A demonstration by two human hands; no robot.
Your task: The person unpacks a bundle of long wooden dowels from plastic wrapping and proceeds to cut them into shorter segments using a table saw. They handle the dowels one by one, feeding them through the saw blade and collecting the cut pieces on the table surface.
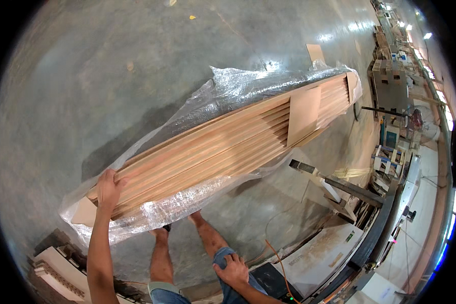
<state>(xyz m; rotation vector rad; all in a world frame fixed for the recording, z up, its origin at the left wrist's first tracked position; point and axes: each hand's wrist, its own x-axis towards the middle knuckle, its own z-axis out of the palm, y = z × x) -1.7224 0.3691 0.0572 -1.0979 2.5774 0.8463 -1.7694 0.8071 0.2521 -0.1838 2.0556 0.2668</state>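
Note:
A long stack of light-brown wooden boards (pixel 213 152) lies slantwise on the floor, running from near left to far right. Clear plastic film (pixel 180 200) spreads open along both sides of the stack. Over the far edge at the stack's near-left end, my left hand (pixel 109 189) has its fingers curled round a board; the fingertips are partly hidden. My right hand (pixel 233 269) rests on my bent knee, fingers apart, with nothing in it. A cardboard sheet (pixel 304 115) lies across the boards toward the far end. Another cardboard piece (pixel 84 212) sits at the near end.
To the right stand a metal arm (pixel 339 186) and a dusty white machine panel (pixel 321 256), with an orange cable (pixel 282 268) beside it. A pale stack with a perforated edge (pixel 58 273) is at lower left. Grey concrete floor (pixel 111 76) stretches beyond the boards.

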